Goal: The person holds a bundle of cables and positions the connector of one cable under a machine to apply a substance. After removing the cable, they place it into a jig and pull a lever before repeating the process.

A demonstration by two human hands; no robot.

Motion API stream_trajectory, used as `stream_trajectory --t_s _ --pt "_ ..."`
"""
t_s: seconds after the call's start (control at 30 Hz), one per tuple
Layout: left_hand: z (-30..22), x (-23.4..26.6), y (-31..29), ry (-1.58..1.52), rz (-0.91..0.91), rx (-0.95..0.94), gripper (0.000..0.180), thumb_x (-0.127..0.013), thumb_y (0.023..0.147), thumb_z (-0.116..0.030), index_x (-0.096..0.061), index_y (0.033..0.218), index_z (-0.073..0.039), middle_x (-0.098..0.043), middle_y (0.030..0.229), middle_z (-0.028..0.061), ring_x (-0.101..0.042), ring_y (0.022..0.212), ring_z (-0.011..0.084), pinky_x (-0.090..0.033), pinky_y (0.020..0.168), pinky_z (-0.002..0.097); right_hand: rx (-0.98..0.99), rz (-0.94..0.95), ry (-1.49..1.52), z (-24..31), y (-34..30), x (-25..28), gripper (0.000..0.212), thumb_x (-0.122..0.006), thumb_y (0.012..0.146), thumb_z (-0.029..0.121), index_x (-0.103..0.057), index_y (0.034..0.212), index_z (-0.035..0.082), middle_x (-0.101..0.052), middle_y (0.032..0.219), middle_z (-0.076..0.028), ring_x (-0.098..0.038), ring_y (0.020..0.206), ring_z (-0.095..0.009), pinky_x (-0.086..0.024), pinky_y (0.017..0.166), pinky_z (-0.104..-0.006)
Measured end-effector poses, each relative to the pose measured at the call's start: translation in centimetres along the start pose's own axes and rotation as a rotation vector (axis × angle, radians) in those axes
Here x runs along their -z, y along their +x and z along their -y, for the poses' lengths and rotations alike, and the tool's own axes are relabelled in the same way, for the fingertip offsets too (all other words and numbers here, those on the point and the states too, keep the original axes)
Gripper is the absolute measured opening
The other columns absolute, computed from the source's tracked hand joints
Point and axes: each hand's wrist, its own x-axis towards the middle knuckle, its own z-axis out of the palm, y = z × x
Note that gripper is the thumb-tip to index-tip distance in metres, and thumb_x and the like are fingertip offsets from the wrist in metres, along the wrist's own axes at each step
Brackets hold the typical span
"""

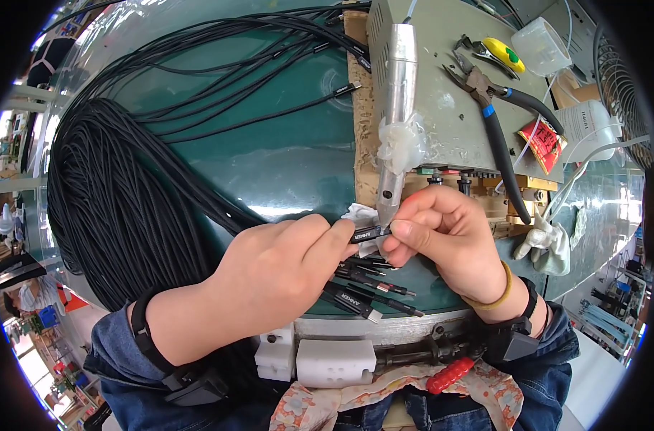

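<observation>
My left hand (287, 269) is closed on a black cable connector (367, 234), pinching its housing between thumb and fingers. My right hand (445, 233) is closed at the connector's other end, thumb and forefinger pressed together there. What lies between those fingertips is too small to make out. Just above the connector is the pointed tip of a silver metal nozzle (401, 86), with clear hardened glue around its middle. Below my hands, several black cable connectors (356, 302) lie at the table edge, some with metal plugs showing. A crumpled white cloth or tissue (361, 213) sits behind the connector.
A big coil of black cables (119, 187) covers the left of the green table (291, 179). Behind the nozzle stands a grey metal box (449, 108) bearing blue-handled pliers (493, 118), yellow-handled cutters (503, 56) and a red packet (544, 146). A white glove (549, 244) lies at right.
</observation>
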Motion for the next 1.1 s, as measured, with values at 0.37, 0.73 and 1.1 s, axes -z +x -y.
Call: stream_trajectory --t_s 0.37,0.73,1.1 --pt "0.0 0.1 -0.2 -0.019 -0.014 -0.031 0.029 -0.072 0.07 -0.005 -0.061 0.095 0.003 -0.052 0.067 0.0061 -0.056 0.056 0.0193 -0.046 0.047 0.0289 0.042 0.012 -0.082 -0.2 -0.7 0.1 0.008 -0.058 0.087 -0.002 -0.055 0.094 -0.001 -0.067 0.082 -0.012 -0.065 0.07 -0.016 -0.053 0.066 -0.0254" --pt "0.1 0.5 -0.4 0.01 -0.012 -0.106 0.032 -0.074 0.07 -0.012 -0.063 0.098 0.0 -0.05 0.063 0.0035 -0.054 0.052 0.0168 -0.041 0.043 0.0266 0.038 0.112 -0.062 0.7 -1.0 0.3 0.01 -0.056 0.086 -0.006 -0.055 0.096 -0.004 -0.065 0.082 -0.012 -0.066 0.075 -0.017 -0.054 0.069 -0.0278" --pt "0.9 -0.5 0.5 -0.116 -0.072 -0.18 0.032 -0.075 0.068 -0.016 -0.064 0.094 -0.001 -0.047 0.063 0.0025 -0.049 0.049 0.0172 -0.039 0.043 0.028 0.296 0.322 -0.611 2.7 -1.4 0.7 0.015 -0.067 0.078 -0.004 -0.061 0.092 -0.003 -0.066 0.083 -0.01 -0.064 0.072 -0.014 -0.051 0.065 -0.0246"
